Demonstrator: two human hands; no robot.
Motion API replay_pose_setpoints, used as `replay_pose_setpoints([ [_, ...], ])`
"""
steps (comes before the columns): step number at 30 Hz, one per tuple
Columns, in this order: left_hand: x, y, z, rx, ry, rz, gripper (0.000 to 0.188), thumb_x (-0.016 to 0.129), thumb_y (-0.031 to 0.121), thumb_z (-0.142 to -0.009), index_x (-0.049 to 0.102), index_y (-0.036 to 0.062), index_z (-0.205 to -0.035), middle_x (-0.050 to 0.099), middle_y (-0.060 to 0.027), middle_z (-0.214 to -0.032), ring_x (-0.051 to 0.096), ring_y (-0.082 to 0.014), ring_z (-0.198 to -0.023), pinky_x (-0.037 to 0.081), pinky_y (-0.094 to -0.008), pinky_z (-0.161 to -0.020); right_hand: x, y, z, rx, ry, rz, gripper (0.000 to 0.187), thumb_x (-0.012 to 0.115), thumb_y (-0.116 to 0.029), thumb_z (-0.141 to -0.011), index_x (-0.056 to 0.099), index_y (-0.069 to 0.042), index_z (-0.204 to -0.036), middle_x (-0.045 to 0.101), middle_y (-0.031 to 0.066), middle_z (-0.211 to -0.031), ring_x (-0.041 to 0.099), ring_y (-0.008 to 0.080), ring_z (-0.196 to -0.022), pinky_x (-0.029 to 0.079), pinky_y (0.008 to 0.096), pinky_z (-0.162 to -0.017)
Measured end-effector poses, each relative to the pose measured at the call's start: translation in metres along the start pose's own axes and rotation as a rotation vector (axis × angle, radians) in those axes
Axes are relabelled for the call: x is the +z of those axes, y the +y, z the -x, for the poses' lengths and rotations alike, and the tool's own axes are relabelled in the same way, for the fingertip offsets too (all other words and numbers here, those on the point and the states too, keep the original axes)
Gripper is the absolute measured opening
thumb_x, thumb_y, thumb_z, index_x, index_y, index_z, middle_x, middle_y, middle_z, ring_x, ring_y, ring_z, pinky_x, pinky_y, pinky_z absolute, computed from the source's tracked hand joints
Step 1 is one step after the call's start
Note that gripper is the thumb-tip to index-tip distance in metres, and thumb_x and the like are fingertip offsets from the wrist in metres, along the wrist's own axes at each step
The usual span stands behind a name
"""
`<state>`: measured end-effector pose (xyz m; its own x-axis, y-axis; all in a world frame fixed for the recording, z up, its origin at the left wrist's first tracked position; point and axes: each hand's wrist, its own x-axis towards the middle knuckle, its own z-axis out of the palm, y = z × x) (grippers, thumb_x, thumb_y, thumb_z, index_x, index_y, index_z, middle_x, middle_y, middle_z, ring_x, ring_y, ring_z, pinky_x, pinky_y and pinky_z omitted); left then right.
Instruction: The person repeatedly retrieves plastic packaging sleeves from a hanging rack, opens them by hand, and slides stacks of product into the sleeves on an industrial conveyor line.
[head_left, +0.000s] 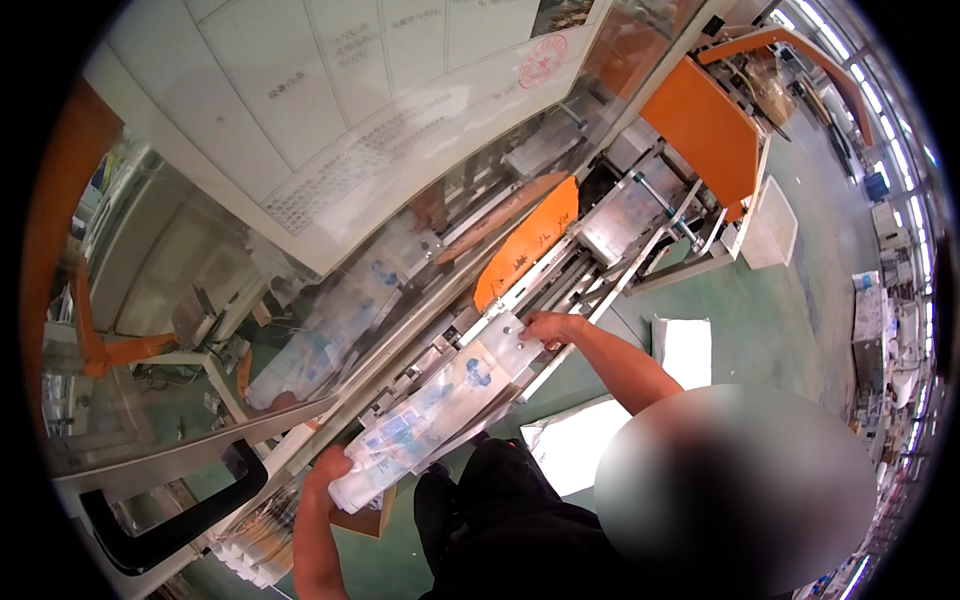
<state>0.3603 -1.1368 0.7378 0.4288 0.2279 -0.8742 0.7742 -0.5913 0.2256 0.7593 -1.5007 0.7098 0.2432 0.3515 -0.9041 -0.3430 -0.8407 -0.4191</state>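
A long stack of see-through plastic bags (425, 415) with blue print lies slantwise along the metal rail of a machine, in front of me. My left hand (328, 468) is closed round the near left end of the stack, where the plastic bunches up. At the far right end, my right hand (548, 328) pinches the edge of the bags beside some small round holes or studs. Just beyond that end stands an orange guard plate (530, 245) with handwritten marks on it.
A transparent machine door (400, 190) with a black handle (180, 510) rises on the left. White packages (682, 350) lie on the green floor at right. An open cardboard box (365, 515) sits below my left hand. Orange machine covers (705, 130) stand farther off.
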Motion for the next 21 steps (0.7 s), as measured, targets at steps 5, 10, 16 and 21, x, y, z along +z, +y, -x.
replay_pose_setpoints([
  [5, 0.009, -0.006, -0.01, 0.019, 0.029, 0.0, 0.049, 0.052, 0.018, -0.066, 0.059, -0.0044, -0.109, 0.056, -0.0277, -0.113, 0.056, -0.038, -0.105, 0.044, -0.0387, -0.092, 0.002, -0.002, 0.005, -0.033, -0.033, 0.086, 0.031, 0.066, -0.022, -0.08, 0.056, -0.007, -0.106, 0.059, 0.0068, -0.098, 0.056, 0.0175, -0.08, 0.048, 0.0333, -0.059],
  [10, 0.023, -0.03, -0.034, 0.049, 0.042, -0.044, 0.049, 0.052, 0.017, -0.065, 0.06, -0.0038, -0.108, 0.056, -0.0282, -0.113, 0.056, -0.0381, -0.105, 0.044, -0.0392, -0.092, 0.002, 0.007, -0.005, -0.092, 0.045, 0.168, 0.028, 0.066, -0.025, -0.08, 0.061, -0.006, -0.101, 0.061, 0.008, -0.088, 0.058, 0.0175, -0.073, 0.049, 0.0321, -0.056],
  [16, 0.038, -0.043, -0.062, -0.004, 0.053, -0.176, 0.049, 0.054, 0.017, -0.065, 0.06, 0.0012, -0.11, 0.057, -0.0266, -0.113, 0.056, -0.0363, -0.105, 0.044, -0.0403, -0.091, 0.005, 0.003, -0.027, -0.124, 0.166, 0.618, 0.03, 0.066, -0.026, -0.077, 0.065, -0.001, -0.094, 0.063, 0.0151, -0.082, 0.063, 0.0251, -0.061, 0.052, 0.0362, -0.053],
  [21, 0.081, -0.124, -0.083, 0.096, 0.155, -0.145, 0.043, 0.051, 0.019, -0.069, 0.062, -0.0038, -0.104, 0.058, -0.026, -0.11, 0.057, -0.0371, -0.104, 0.044, -0.0416, -0.094, 0.036, -0.032, -0.038, -0.209, 0.193, 0.787, 0.033, 0.066, -0.025, -0.075, 0.065, 0.004, -0.09, 0.065, 0.0191, -0.086, 0.064, 0.0311, -0.065, 0.053, 0.0394, -0.057],
])
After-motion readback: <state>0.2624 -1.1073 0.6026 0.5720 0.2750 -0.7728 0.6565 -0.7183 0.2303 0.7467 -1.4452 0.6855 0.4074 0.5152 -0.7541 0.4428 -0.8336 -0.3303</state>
